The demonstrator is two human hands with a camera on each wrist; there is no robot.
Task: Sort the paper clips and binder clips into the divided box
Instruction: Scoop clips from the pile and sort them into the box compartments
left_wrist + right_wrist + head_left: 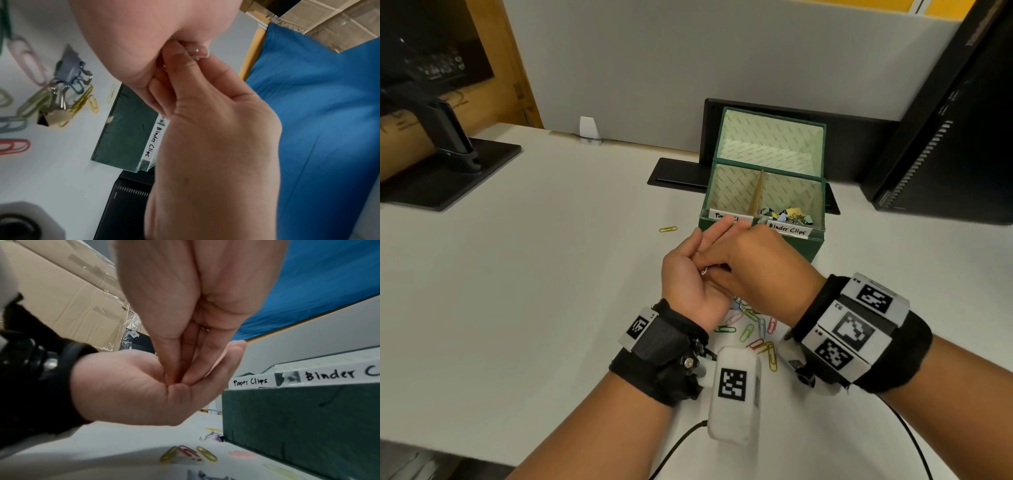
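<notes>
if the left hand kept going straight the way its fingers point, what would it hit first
Probably the front rim of the green divided box, at the Paper Clips label; the left hand points that way, though depth is unclear.

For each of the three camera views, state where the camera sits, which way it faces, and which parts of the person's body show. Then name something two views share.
Head: above, facing forward and down at the green divided box; both forearms show.
Left wrist: looks along the left hand at the silver paper clip pinched by the right hand.
Right wrist: low over the white desk, facing the open left palm.
Shared: both wrist views show the handwritten "Binder Clips" label.
</notes>
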